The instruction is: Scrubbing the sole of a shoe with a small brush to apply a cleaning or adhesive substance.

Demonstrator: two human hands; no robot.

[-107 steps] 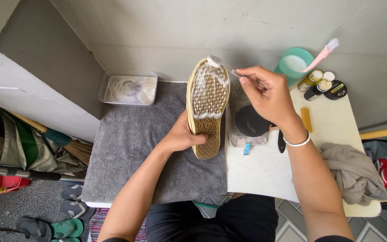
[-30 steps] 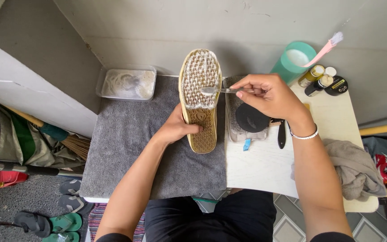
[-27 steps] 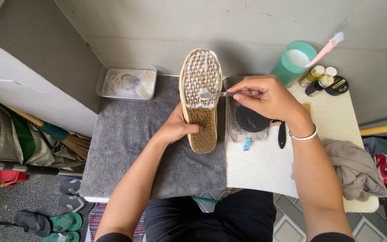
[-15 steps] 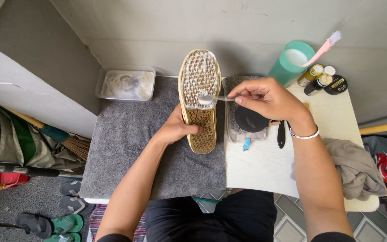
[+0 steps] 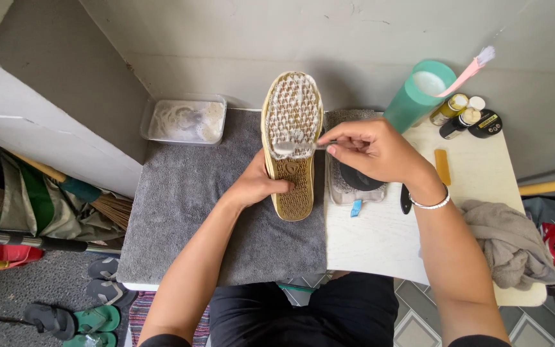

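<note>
Head view: a shoe (image 5: 292,144) stands sole-up on the grey towel (image 5: 207,205) covering the desk (image 5: 380,238).
Left hand (image 5: 261,185): clasps the shoe's heel end, steadying it.
Right hand (image 5: 370,149): pinches a small brush (image 5: 293,147) laid across mid-sole.
Change: the brush has moved from the toe down to mid-sole, and the foam now covers the front half.
Nearby: suds tray (image 5: 184,120), teal cup (image 5: 419,96).

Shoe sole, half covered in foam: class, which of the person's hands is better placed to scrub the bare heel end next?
Probably the right hand: it holds the small brush on the shoe sole, while the left hand steadies the shoe.
</note>
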